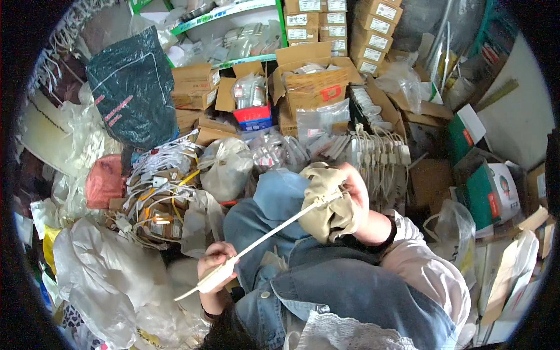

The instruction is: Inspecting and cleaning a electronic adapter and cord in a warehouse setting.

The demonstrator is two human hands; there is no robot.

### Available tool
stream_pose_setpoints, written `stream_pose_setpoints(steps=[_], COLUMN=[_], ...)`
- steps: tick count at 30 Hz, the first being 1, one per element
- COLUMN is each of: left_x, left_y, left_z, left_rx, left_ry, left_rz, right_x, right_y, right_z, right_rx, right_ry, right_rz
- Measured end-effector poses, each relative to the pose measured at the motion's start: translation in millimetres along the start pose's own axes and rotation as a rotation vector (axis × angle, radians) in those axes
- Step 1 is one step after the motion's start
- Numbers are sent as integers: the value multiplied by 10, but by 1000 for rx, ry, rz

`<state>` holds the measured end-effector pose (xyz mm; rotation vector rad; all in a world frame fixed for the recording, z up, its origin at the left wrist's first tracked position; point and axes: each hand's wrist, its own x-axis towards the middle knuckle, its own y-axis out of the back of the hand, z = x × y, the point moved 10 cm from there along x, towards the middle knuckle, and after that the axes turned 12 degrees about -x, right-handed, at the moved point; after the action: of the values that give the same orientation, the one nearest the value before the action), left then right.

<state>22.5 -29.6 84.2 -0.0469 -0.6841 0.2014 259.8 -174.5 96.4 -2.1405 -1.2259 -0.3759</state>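
My left hand (211,262) is closed on a small white plastic block (211,279), from which a short white lead points down-left. A straight white cable (268,231) runs from the block up to the right. My right hand (353,204) grips a crumpled beige cloth (322,224) around that cable's upper end, where a small pale fitting (319,199) shows; most of my right fingers are hidden by the cloth. Denim-clad legs (271,195) are beneath both hands.
Tangled white and yellow wires (157,192) lie at the left beside plastic bags (111,274). Hanging white cords with blocks (379,157) are at right of centre. Open cardboard boxes (309,87), stacked cartons (373,35) and a shelf (233,11) stand behind; green-white boxes (487,192) at the right.
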Motion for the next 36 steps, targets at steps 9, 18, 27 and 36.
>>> stream_pose_setpoints(steps=[9,18,27,36], left_x=[-354,-738,-910,-705], left_y=[-31,-228,-27,106], left_z=[28,126,68,-45], left_rx=[-413,0,-123,-649], left_ry=[179,383,380,68], left_rz=[140,198,474,603], right_x=[-181,-278,-248,-287], right_y=[-177,-207,-349,-466], right_z=[-707,-878,-755,-544], right_rx=[-536,-417,-501,-797], right_ry=[397,277,178,299], right_rz=[-213,-210,-330,-413])
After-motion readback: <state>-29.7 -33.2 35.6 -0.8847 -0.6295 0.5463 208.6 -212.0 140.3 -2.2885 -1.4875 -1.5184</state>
